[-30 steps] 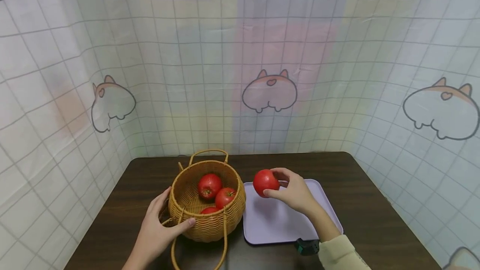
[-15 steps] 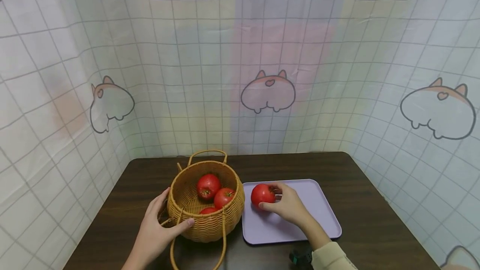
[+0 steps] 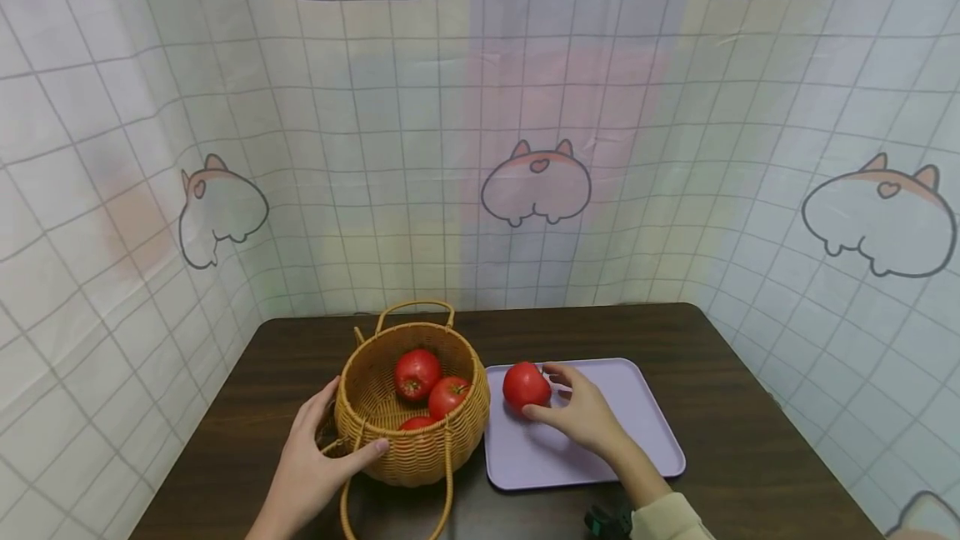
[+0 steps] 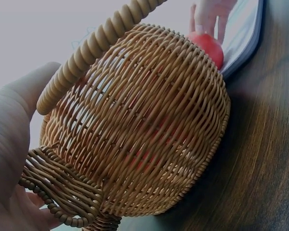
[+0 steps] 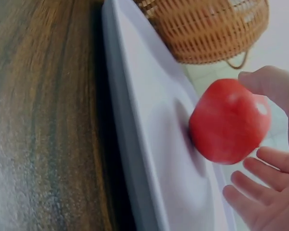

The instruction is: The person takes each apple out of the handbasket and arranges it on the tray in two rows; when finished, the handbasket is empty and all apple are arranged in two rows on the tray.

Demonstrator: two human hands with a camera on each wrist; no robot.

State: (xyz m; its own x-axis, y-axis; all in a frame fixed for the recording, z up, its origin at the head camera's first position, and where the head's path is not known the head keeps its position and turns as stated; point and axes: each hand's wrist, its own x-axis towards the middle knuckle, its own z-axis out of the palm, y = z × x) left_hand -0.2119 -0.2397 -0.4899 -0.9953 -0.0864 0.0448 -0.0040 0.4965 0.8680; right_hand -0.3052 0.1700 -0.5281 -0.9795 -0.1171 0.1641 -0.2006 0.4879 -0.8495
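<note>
My left hand (image 3: 311, 457) grips the side of a round wicker basket (image 3: 420, 461), thumb on the near wall and fingers round the left side. Red tomatoes, three of them visible, lie inside, among them one tomato (image 3: 417, 374) at the back; the nearest is mostly hidden by the rim. Another tomato (image 5: 226, 122) rests on the lilac tray (image 3: 570, 461) near its left edge. Around it my right hand (image 3: 585, 415) is spread, thumb at the tomato's side. The right wrist view shows the other fingers (image 5: 253, 187) loosened and apart from the fruit.
The basket's looped handles stick out, one handle (image 3: 448, 482) hanging toward the front. Basket and tray stand close together on a dark wooden table (image 3: 225, 440). A patterned cloth (image 3: 375, 148) surrounds the table's back and sides. A small black device (image 3: 606, 522) sits by the right wrist.
The right hand lowered the tomato onto the tray, and its fingers have since opened away from it. The left hand and basket hold their place.
</note>
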